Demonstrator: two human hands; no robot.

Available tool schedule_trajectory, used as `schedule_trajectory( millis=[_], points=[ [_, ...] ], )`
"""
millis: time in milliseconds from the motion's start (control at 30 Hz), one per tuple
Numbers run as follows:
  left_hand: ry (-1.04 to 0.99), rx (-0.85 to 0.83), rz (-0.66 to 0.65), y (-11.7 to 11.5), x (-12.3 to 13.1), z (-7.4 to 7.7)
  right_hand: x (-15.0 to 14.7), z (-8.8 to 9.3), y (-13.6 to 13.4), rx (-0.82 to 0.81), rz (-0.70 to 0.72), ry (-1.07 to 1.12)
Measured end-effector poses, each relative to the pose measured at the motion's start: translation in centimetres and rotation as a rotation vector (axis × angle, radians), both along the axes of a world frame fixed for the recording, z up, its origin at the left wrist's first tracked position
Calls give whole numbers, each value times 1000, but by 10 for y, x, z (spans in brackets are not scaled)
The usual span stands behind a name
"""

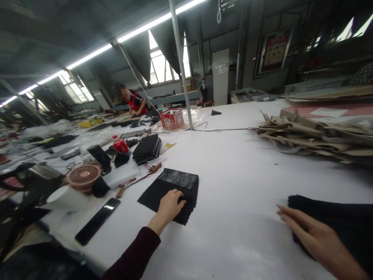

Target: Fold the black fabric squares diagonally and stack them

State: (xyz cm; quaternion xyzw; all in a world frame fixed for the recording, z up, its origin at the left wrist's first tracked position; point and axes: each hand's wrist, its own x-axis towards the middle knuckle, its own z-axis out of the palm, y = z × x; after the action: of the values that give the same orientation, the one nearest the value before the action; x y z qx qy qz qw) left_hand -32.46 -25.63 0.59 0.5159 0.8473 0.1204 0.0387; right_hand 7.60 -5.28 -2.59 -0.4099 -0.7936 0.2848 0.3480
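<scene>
We've our L hand [171,204] on a blk cloth piece [159,190], flat on the white table [233,179], mid-scene; fingers are curled, but we can't tell if they're pinching any. Our R hand [316,235], a bit blurred, is unclenched, fingers outstretched at the L edge of the blk fabric [346,221], near R. A phone [97,221] lies near L, w/ a folded blk stack [146,147] farther back.

left hand [171,204]: on 1 black cloth piece [190,190] | right hand [311,231]: over dark fabric [340,217] | phone [97,221]: on white table [236,182]
</scene>
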Motion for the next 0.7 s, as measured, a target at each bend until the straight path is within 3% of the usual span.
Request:
schedule_trajectory(
  millis=[133,200,267,367,500,600,700],
  points=[
    [-11,-34,-55,-8,0,1,-96,11,-66,-217,388,-3],
    [-22,-24,-66,-12,-9,4,-133,10,-86,-263,478,17],
    [-9,15,-16,-15,-29,6,-165,4,-93,-341,455,64],
    [40,55,163,-20,-73,4,-209,-6,-84,-458,355,117],
    [31,-23,348,-23,-126,-6,-261,-11,-72,-551,280,113],
    [-5,-93,381,-27,-143,-12,-284,-12,-75,-597,244,96],
    [-44,-152,350,-41,-145,-13,-286,-11,-86,-583,242,99]
  ],
)
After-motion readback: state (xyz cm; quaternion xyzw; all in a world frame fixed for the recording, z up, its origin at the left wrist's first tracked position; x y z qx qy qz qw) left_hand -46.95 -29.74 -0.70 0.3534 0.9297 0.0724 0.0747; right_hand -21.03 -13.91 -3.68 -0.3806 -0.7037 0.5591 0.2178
